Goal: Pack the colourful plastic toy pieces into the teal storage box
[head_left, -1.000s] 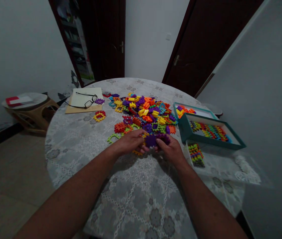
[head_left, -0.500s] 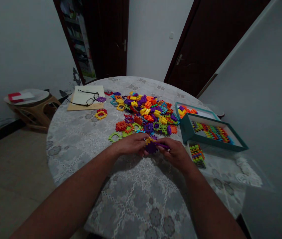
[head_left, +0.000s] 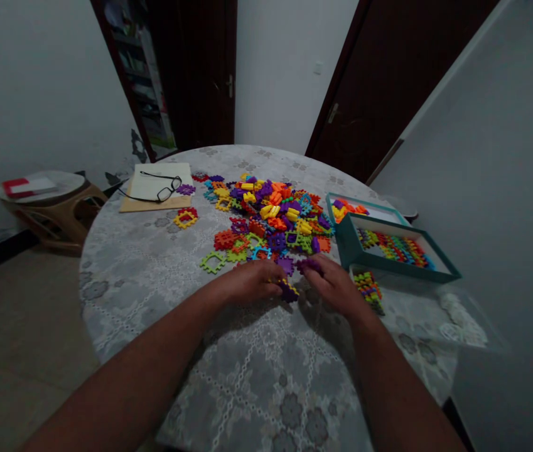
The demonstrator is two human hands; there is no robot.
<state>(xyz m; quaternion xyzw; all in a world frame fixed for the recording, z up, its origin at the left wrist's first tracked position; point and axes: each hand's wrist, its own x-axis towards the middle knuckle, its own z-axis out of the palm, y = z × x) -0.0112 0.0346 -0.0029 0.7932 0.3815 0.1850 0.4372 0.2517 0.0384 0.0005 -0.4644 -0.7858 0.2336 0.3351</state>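
Note:
My left hand [head_left: 250, 282] rests on the round table [head_left: 162, 263] with its fingers curled around a small cluster of purple and yellow interlocking pieces [head_left: 289, 290]. My right hand [head_left: 334, 284] is just to its right, fingers pinched on a separate purple piece [head_left: 309, 265] at its fingertips. Directly beyond both hands lies a heap of colourful plastic pieces [head_left: 273, 213] in purple, yellow, orange, green and blue.
A teal box [head_left: 388, 267] with sorted pieces and its lid [head_left: 370, 210] stand at the right, a small built block [head_left: 368, 287] before them. Glasses [head_left: 162, 187] lie on a notebook [head_left: 150, 188] at far left. A stool [head_left: 54, 207] stands off the table.
The hands have drawn slightly apart. The left keeps the purple-yellow cluster low on the cloth, while the right now holds a purple piece a little farther from it.

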